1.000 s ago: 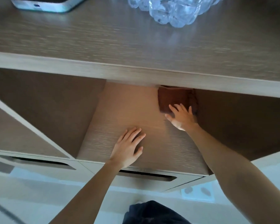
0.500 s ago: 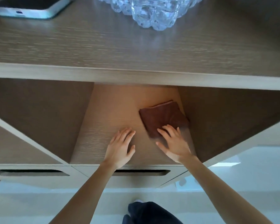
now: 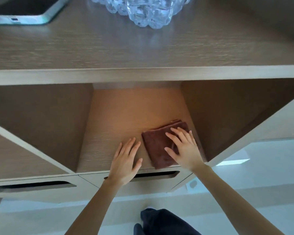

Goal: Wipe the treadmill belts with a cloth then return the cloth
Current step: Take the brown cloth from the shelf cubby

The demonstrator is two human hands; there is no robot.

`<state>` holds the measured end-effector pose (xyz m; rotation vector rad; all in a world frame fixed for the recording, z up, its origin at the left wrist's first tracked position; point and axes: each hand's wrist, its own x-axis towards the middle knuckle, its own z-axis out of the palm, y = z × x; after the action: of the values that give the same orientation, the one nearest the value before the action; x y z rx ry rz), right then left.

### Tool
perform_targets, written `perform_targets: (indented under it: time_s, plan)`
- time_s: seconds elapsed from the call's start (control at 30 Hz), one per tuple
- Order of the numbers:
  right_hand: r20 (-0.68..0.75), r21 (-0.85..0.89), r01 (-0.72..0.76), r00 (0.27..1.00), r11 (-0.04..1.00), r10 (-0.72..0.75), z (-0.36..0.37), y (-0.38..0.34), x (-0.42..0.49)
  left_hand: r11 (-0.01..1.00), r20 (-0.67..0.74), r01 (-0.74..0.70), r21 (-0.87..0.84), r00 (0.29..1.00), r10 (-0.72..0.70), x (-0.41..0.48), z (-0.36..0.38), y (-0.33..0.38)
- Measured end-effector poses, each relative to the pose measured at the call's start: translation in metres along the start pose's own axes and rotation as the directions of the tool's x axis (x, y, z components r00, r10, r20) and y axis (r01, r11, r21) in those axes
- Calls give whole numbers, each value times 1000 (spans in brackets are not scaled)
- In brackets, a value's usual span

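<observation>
The folded cloth (image 3: 161, 146) lay on the open shelf (image 3: 119, 116), near its front right corner, long axis running near to far. It was covered by the right hand (image 3: 183, 146), fingers spread flat, nothing pinched. The left hand (image 3: 126, 160) was pressed flat, just left of it

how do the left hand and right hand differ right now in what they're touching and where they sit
The left hand lies flat on the bare shelf board; the right hand lies flat on the folded brown cloth. The left hand sits nearer the shelf's front edge, the right hand a little deeper and closer to the right wall. Both are palm down with fingers spread, gripping nothing.
</observation>
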<state>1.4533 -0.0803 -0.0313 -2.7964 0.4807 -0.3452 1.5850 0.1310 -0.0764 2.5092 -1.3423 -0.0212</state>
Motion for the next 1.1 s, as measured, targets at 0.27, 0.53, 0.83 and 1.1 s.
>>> perform_targets:
  time_s: [0.27, 0.53, 0.83, 1.1]
  plan:
    - [178, -247, -56, 979, 967, 102, 38, -2, 22, 992, 74, -120, 33, 990, 117, 27, -2, 3]
    - [-93, -205, -49, 995, 977, 31, 45, -9, 17, 989, 39, -149, 6, 988, 149, 27, -2, -22]
    - [-144, -84, -48, 989, 995, 36, 58, -40, -11, 979, 72, -203, 7, 977, 202, 20, -7, -38]
    - [-208, -187, -63, 978, 980, 23, 59, -63, 4, 966, 124, -256, 22, 960, 251, 1, -18, -65]
